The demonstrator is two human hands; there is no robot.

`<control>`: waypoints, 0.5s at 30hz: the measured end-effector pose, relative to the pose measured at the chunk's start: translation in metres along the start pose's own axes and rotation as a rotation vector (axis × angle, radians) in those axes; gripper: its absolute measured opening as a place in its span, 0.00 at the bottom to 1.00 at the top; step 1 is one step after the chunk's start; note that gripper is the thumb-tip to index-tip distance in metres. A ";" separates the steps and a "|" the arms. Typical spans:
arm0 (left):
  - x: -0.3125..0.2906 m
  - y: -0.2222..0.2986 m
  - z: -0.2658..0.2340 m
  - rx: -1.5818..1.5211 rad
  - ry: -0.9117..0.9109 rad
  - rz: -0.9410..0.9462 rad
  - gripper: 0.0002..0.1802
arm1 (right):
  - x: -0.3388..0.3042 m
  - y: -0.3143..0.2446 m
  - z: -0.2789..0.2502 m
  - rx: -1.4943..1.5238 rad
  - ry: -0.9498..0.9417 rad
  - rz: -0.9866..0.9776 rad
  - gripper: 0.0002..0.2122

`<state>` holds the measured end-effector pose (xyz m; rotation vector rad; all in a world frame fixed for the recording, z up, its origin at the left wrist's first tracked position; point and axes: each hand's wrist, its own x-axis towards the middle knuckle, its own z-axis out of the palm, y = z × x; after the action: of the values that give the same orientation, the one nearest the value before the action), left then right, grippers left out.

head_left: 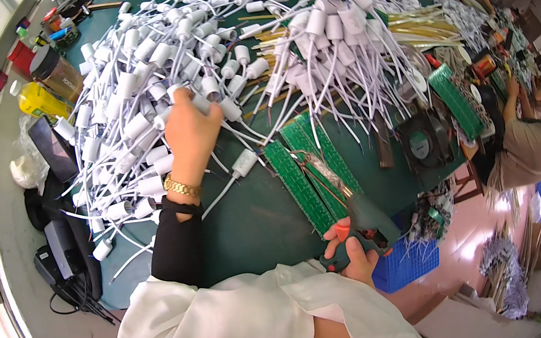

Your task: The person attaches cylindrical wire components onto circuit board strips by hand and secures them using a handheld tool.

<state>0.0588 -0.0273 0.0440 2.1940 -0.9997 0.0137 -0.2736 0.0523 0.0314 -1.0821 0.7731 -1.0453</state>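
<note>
My left hand [191,136], with a gold watch at the wrist, reaches into a big heap of white lamp holders [125,86] with wire leads. Its thumb and index finger close around one white lamp holder [201,104] in the heap. Low in the view, my right hand [354,255] grips a dark green soldering gun [374,217] with an orange-red trigger. The gun's thin metal tip points up and left over long green circuit boards [295,183] on the table. A single lamp holder [245,162] lies on the table between my hands.
More lamp holders [332,28] are stacked beyond the boards. Bottles, one a yellow bottle [39,99], stand along the left edge. A black fan [425,142] and another green board [455,100] sit at right. Below is a blue basket [407,268]. A co-worker [531,148] sits at far right.
</note>
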 end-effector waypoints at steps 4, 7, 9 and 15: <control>0.008 -0.037 -0.001 -0.826 0.441 0.001 0.16 | -0.005 0.005 -0.005 -0.002 -0.042 -0.030 0.19; 0.007 0.000 -0.043 -1.346 0.579 -0.034 0.14 | -0.009 0.008 -0.010 0.032 0.026 0.041 0.19; -0.003 0.011 -0.081 -1.469 0.440 -0.034 0.14 | -0.009 0.006 -0.009 0.045 0.038 0.045 0.18; -0.061 0.043 -0.086 -1.201 -0.668 -0.170 0.13 | -0.001 0.005 -0.013 0.018 0.060 0.049 0.17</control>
<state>0.0103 0.0464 0.1164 1.1207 -0.7895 -1.1469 -0.2844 0.0490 0.0224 -1.0159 0.8328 -1.0452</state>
